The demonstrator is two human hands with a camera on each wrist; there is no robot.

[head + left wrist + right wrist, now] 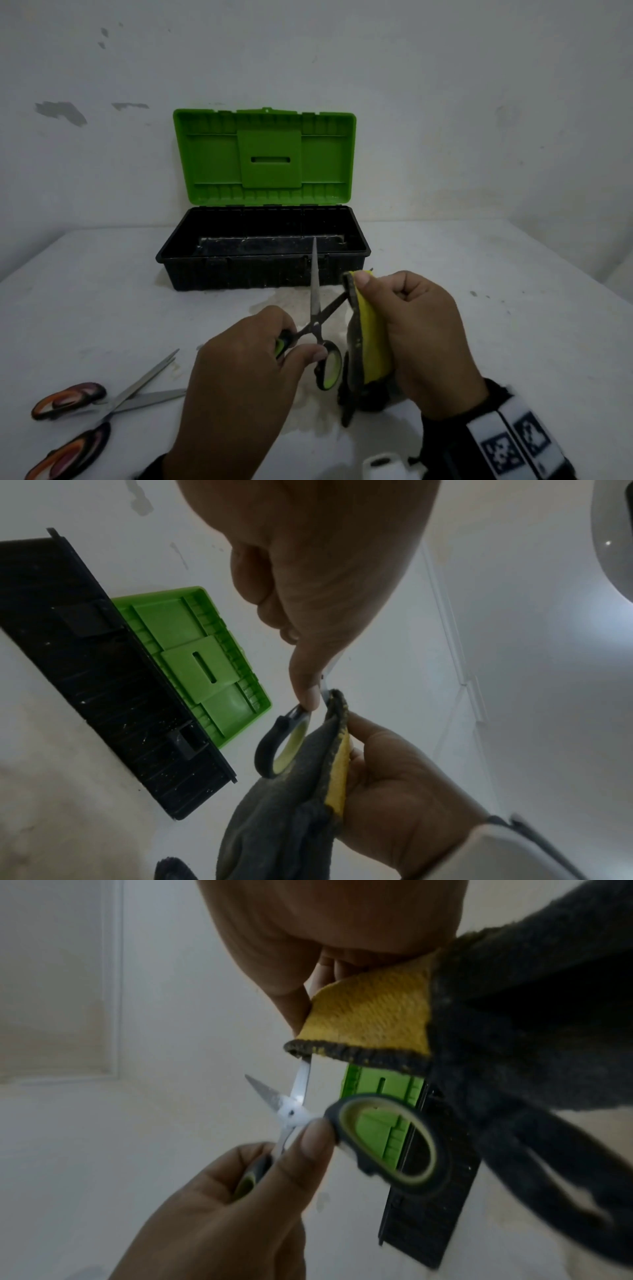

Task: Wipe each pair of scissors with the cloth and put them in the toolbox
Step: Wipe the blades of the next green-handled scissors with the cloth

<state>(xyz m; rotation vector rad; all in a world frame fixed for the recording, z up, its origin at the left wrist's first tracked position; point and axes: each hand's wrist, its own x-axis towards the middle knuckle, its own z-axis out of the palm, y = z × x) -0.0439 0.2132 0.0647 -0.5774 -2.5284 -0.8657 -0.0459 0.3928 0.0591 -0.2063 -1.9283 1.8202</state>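
Gripping one green-lined handle, my left hand holds the green scissors blades apart over the table. My right hand pinches the cloth round one blade. Orange scissors lie left (blades splayed). Beyond, the toolbox stands open, lid up.

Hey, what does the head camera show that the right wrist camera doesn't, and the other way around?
Only the head view shows the orange-handled scissors lying open on the table, and the toolbox whole with its green lid up. Only the right wrist view shows the cloth folded over one blade from below. Both show the left hand holding the green-handled scissors open while the right hand pinches the cloth on a blade.
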